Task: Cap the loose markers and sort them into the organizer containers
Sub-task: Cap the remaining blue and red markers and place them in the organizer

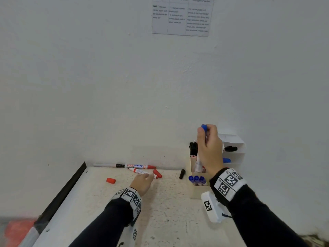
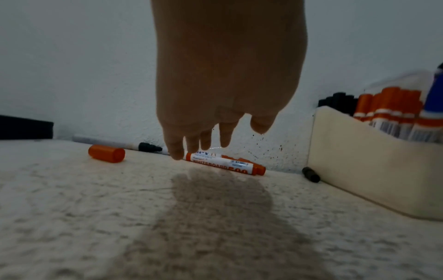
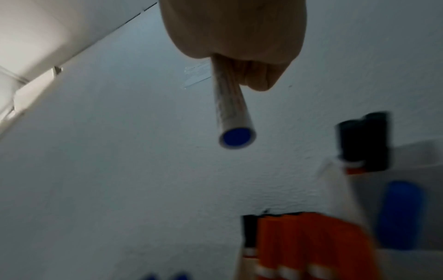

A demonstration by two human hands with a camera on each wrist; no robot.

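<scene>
Both hands work: right hand (image 1: 210, 148) grips blue marker (image 1: 203, 147) above organizer (image 1: 195, 190) (wall-side), left hand (image 1: 142, 182) fingers spread over red marker (image 1: 140, 171).

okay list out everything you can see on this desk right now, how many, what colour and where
Blue marker: one, capped, held upright above the organizer.
Organizer: one, cream, right, by the wall; holds three blue markers in front, red and black ones behind.
White box: one, behind organizer; black and blue caps inside.
Red markers: two, by the wall, one under the left fingers.
Black-tipped marker: one, uncapped, along the wall.
Red caps: one left, at least one near the red markers.
Black cap: one, beside organizer.
Paper sheet: one, on wall.
Left hand: open, reaching.
Right hand: grips blue marker.
</scene>
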